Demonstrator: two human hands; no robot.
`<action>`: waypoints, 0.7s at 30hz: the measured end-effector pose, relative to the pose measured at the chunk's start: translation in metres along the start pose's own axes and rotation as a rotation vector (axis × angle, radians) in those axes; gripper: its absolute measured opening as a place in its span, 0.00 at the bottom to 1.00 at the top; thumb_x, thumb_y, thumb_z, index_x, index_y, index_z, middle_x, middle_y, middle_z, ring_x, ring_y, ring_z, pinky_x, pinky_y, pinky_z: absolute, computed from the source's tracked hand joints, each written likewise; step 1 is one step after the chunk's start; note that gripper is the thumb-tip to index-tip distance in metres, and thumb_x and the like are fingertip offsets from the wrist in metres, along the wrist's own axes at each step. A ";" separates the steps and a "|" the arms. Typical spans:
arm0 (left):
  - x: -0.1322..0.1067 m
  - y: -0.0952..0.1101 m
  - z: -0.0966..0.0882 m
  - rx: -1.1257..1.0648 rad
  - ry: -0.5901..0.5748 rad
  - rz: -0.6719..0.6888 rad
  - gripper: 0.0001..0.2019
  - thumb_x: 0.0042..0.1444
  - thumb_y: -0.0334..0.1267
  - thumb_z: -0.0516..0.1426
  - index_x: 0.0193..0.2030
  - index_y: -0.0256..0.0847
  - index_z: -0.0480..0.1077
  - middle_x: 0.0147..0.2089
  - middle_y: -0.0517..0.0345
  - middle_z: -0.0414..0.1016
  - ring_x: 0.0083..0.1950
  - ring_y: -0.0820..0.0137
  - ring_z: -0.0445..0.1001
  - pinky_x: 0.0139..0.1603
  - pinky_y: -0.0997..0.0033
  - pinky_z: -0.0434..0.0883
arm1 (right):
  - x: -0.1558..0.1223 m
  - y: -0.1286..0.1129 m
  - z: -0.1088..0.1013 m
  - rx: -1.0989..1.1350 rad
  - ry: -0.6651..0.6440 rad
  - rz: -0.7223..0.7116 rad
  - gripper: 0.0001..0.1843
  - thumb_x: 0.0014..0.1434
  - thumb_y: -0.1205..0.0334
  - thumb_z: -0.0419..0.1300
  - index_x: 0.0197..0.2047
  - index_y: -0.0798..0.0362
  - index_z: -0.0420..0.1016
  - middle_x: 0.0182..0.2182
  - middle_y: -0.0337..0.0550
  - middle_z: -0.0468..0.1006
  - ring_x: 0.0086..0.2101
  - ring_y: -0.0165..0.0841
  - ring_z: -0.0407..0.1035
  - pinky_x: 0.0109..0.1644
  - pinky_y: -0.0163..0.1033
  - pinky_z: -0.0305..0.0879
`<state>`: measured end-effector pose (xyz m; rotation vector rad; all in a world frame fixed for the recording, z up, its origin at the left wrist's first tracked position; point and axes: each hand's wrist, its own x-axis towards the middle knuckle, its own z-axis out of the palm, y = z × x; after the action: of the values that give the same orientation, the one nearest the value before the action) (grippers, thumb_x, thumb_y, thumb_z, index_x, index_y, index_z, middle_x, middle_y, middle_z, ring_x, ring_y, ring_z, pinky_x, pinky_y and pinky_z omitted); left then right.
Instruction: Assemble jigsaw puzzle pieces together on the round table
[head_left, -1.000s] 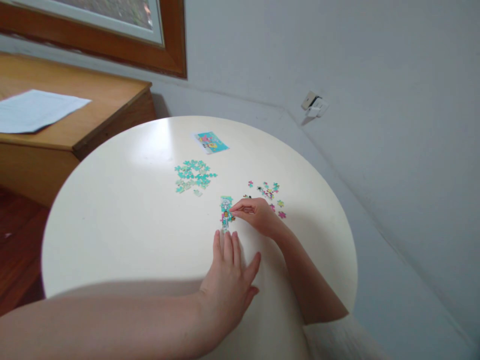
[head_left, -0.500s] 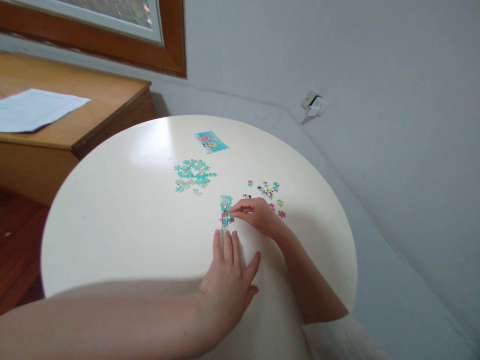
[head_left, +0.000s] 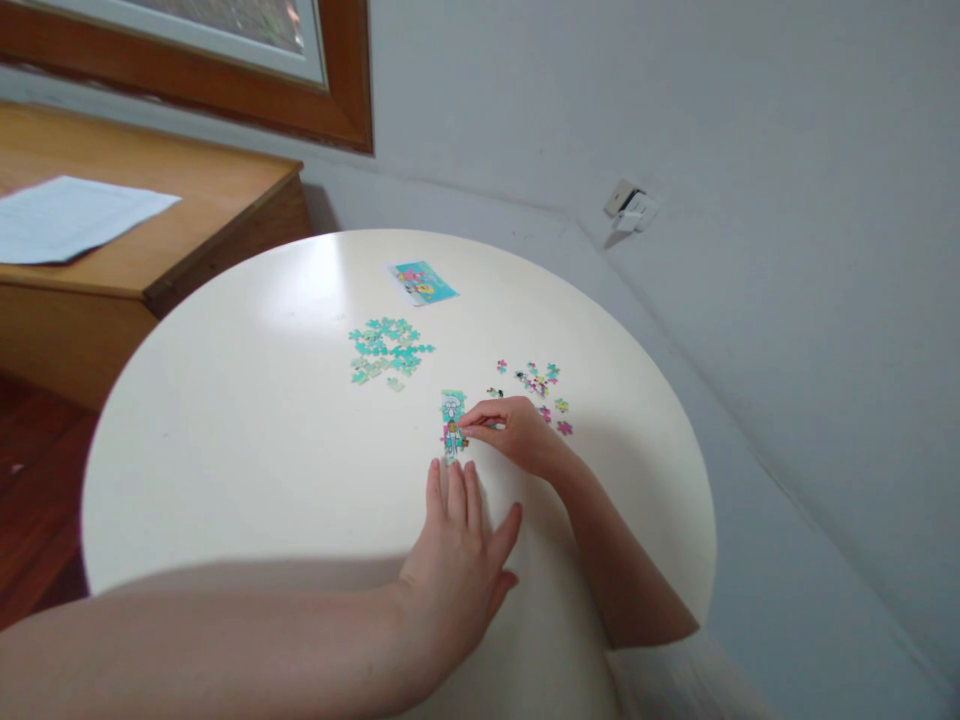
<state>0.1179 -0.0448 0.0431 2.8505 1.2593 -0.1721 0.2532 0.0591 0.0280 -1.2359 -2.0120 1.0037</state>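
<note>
A small joined strip of jigsaw puzzle [head_left: 452, 405], showing a pale cartoon figure on turquoise, lies on the white table. My left hand [head_left: 457, 560] rests open and palm down on the tabletop, its fingertips at the strip's lower end. From the right, my right hand [head_left: 517, 430] pinches thumb and fingers together at the strip's right edge. Whatever is between those fingertips is too small and covered to make out. Loose pink and yellow puzzle pieces [head_left: 536, 382] lie just beyond my right hand, which hides some of them.
Turquoise puzzle pieces [head_left: 386, 350] are heaped left of centre. Behind them lies a picture card [head_left: 424, 282] with cartoon figures. The round white table [head_left: 247, 450] stands close to the wall on the right. A wooden cabinet [head_left: 217, 200] with a paper sheet [head_left: 75, 215] is at the left.
</note>
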 end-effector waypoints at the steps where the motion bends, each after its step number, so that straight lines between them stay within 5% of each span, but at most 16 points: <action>1: 0.000 0.000 0.000 -0.003 0.005 0.000 0.27 0.58 0.54 0.48 0.62 0.50 0.59 0.61 0.36 0.63 0.61 0.42 0.60 0.56 0.32 0.52 | 0.000 -0.001 0.000 -0.005 -0.002 0.000 0.07 0.50 0.68 0.60 0.31 0.52 0.79 0.31 0.40 0.81 0.33 0.30 0.74 0.40 0.34 0.68; 21: 0.001 -0.001 -0.002 -0.025 -0.013 -0.008 0.27 0.58 0.54 0.49 0.62 0.49 0.59 0.62 0.35 0.61 0.61 0.41 0.59 0.56 0.33 0.53 | -0.002 -0.006 0.000 -0.095 -0.011 -0.043 0.08 0.52 0.69 0.59 0.32 0.52 0.79 0.33 0.41 0.81 0.34 0.30 0.73 0.40 0.33 0.67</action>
<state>0.1180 -0.0431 0.0453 2.8195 1.2614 -0.1739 0.2508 0.0559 0.0327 -1.2335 -2.1066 0.9060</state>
